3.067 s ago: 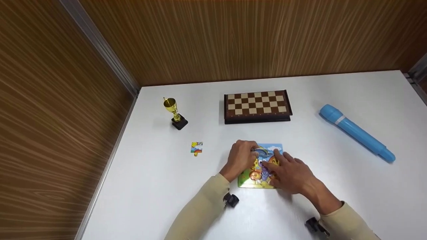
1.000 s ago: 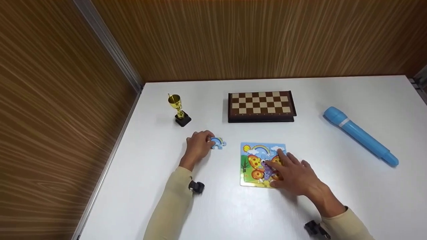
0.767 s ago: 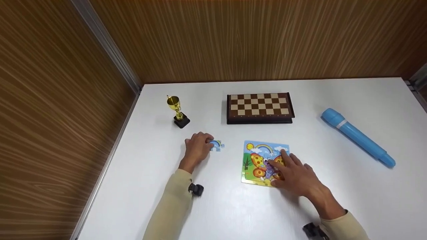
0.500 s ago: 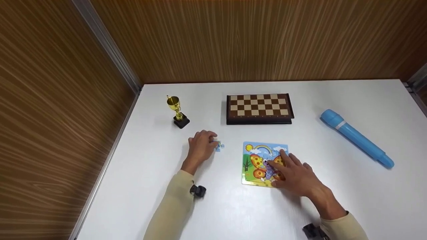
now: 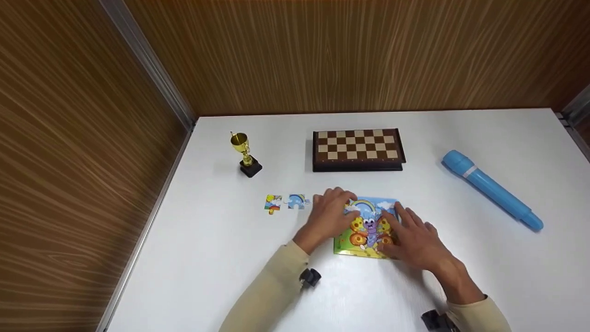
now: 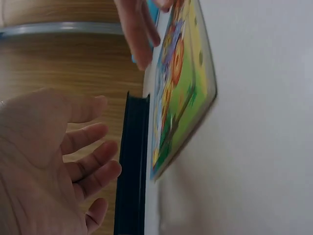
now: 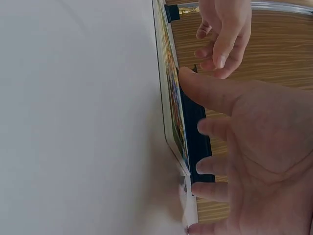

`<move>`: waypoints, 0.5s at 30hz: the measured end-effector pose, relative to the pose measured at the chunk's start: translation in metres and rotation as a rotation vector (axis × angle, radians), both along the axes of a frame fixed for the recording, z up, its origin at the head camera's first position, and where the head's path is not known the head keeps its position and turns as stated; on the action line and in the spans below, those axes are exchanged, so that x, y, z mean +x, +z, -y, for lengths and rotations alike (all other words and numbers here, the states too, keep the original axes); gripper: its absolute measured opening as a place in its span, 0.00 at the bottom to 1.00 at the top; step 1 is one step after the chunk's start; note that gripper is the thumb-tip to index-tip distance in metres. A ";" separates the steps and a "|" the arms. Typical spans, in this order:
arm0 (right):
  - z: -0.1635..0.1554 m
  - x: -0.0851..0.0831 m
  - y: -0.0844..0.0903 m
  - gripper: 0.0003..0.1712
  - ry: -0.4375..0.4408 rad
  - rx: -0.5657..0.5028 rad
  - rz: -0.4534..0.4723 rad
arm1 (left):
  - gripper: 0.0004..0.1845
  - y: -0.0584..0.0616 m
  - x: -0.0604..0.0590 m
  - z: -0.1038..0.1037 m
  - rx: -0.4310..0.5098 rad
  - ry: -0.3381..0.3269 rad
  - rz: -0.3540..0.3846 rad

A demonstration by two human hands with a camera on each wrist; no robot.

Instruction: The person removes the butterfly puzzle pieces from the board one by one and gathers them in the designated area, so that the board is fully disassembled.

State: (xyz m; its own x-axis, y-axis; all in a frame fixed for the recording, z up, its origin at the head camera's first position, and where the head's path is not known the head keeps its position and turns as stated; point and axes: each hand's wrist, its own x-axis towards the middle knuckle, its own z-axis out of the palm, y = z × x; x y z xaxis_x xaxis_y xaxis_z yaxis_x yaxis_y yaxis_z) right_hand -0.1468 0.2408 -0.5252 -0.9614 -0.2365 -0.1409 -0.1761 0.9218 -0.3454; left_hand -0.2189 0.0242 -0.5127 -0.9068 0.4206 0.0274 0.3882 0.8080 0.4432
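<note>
The left hand (image 5: 329, 216) sits at the puzzle board's (image 5: 368, 228) upper left corner, fingers loosely spread and holding nothing; in the left wrist view the left hand (image 6: 44, 161) is open, palm facing the board (image 6: 183, 93), and whether the fingertips touch it cannot be told. The right hand (image 5: 415, 240) lies flat over the board's right half, fingers straight and spread, pressing down on the picture; the right wrist view shows the thumb tip (image 7: 188, 78) of the right hand (image 7: 254, 161) against the board's (image 7: 172, 98) surface, with nothing pinched.

The puzzle board lies flat on the white table (image 5: 230, 276), near the middle and close to the person. Its picture shows a rainbow, clouds and a butterfly.

At nine o'clock from the board, just beyond the left hand, two loose puzzle pieces lie side by side: a blue rainbow piece (image 5: 296, 201) nearer the hand and a yellow-and-blue piece (image 5: 273, 203) just beside it, farther left.

At twelve o'clock from the board, apart from it, lies a folded chessboard (image 5: 358, 148), its chequered face up. At ten o'clock, well apart, a small gold trophy (image 5: 244, 153) stands upright on a black base. At two to three o'clock, well apart, a blue torch (image 5: 491, 186) lies on its side, set slantwise.

Wood-grain walls (image 5: 322, 50) enclose the table at the back and left.
</note>
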 end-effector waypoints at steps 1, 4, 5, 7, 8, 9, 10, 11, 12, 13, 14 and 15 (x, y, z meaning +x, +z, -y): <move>-0.001 0.000 0.000 0.50 -0.014 0.003 0.004 | 0.19 -0.002 0.001 -0.004 -0.015 -0.010 0.000; -0.003 -0.002 -0.002 0.54 -0.039 0.020 0.015 | 0.20 -0.006 0.005 -0.015 -0.058 -0.031 -0.002; -0.004 -0.002 -0.002 0.55 -0.044 0.026 0.020 | 0.20 -0.007 0.005 -0.019 -0.072 -0.037 0.002; -0.005 -0.003 -0.002 0.56 -0.048 0.038 0.018 | 0.21 -0.009 0.006 -0.025 -0.098 -0.048 0.008; -0.005 -0.003 -0.002 0.56 -0.048 0.046 0.016 | 0.22 -0.010 0.007 -0.027 -0.109 -0.051 0.009; -0.005 -0.003 -0.002 0.56 -0.049 0.051 0.015 | 0.22 -0.012 0.008 -0.030 -0.118 -0.054 0.014; -0.005 -0.003 -0.002 0.56 -0.051 0.056 0.013 | 0.22 -0.013 0.008 -0.032 -0.125 -0.054 0.021; -0.005 -0.003 -0.002 0.56 -0.050 0.062 0.007 | 0.22 -0.014 0.008 -0.034 -0.132 -0.055 0.026; -0.005 -0.002 -0.002 0.56 -0.050 0.067 0.004 | 0.21 -0.015 0.009 -0.036 -0.136 -0.053 0.030; -0.005 -0.001 -0.001 0.56 -0.053 0.072 0.006 | 0.21 -0.016 0.009 -0.038 -0.140 -0.051 0.032; -0.005 -0.001 -0.001 0.57 -0.055 0.076 0.005 | 0.21 -0.016 0.010 -0.039 -0.141 -0.049 0.032; -0.005 0.000 -0.001 0.57 -0.057 0.078 0.003 | 0.21 -0.017 0.010 -0.041 -0.141 -0.047 0.032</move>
State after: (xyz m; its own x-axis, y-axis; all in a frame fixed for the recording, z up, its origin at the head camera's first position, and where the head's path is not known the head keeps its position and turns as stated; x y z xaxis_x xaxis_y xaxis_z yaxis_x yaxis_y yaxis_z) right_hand -0.1465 0.2461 -0.5265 -0.9725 -0.1693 -0.1598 -0.1214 0.9545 -0.2724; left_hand -0.2092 0.0649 -0.5297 -0.8857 0.4599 -0.0633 0.4143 0.8446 0.3392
